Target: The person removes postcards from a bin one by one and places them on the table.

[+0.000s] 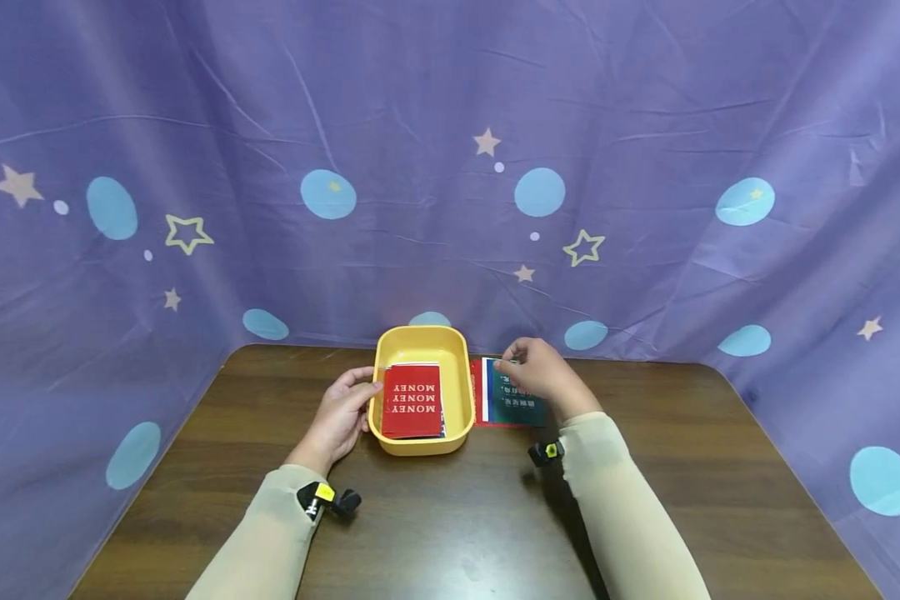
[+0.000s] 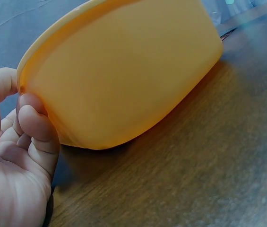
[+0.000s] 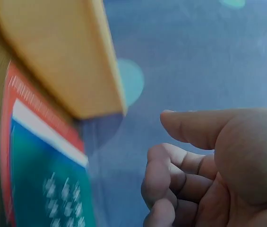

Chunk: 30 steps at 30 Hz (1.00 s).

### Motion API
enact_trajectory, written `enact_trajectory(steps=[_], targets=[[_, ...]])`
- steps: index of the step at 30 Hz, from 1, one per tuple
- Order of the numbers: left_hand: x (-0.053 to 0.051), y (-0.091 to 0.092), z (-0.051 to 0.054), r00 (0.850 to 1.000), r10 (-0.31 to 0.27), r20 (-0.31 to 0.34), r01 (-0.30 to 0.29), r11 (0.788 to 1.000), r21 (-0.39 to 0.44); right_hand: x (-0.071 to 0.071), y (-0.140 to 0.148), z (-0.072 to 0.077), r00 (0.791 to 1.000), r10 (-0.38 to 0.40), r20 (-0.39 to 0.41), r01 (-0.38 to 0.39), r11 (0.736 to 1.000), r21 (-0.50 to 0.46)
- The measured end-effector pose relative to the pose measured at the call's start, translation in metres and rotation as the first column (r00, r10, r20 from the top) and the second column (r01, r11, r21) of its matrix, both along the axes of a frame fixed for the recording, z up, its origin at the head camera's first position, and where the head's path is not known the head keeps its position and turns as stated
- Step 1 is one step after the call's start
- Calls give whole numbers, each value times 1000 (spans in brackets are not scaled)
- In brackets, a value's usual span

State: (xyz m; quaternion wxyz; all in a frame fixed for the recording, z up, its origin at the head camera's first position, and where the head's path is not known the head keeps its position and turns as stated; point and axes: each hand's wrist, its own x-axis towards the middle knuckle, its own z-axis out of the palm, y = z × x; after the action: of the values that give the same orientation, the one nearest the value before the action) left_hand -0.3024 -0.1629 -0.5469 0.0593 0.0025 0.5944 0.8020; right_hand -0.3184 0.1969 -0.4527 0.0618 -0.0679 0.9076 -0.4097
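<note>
A yellow plastic tub (image 1: 420, 448) stands near the back of the table, holding red cards (image 1: 412, 400) printed with "MONEY". My left hand (image 1: 342, 410) grips its left side; in the left wrist view the fingers (image 2: 38, 124) bend against the outer wall near the rim. My right hand (image 1: 546, 371) hovers over a dark green card (image 1: 513, 408) with pale writing, right of the tub. In the right wrist view the thumb and loosely bent fingers (image 3: 158, 177) stand apart with nothing between them. The green card lies over a white-edged layer and a red one (image 3: 6, 142).
Brown wood-grain table (image 1: 420, 517) extends in front of the tub and to both sides. A purple cloth (image 1: 435, 100) with stars and blue spots hangs just behind the table's back edge. Each sleeve carries a black wrist camera (image 1: 546, 452).
</note>
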Motion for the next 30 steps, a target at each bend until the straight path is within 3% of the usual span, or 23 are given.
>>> enact_trajectory(steps=[6,10,14,18,21,24,30], targets=[[0,0,1,1000,-2,0,2,1000,1,7,-43,29,997,71,-19,-71,997,28],[-1,-2,2,1000,13,-4,-13,1000,-2,-6,-81,46,984,171,47,-173,984,36],[-2,1,3,1000,-10,-7,10,1000,-4,-22,-111,54,953,259,160,-272,960,69],[-3,3,4,1000,-14,-15,14,1000,4,-36,-131,50,924,293,246,-326,940,104],[-2,3,4,1000,-10,-16,10,1000,-4,-44,-141,41,916,284,282,-337,928,159],[-1,2,4,1000,-6,-13,6,1000,-14,-49,-149,32,924,250,289,-327,908,262],[0,0,1,1000,1,-10,-1,1000,-19,-57,-168,12,953,112,283,-232,870,436]])
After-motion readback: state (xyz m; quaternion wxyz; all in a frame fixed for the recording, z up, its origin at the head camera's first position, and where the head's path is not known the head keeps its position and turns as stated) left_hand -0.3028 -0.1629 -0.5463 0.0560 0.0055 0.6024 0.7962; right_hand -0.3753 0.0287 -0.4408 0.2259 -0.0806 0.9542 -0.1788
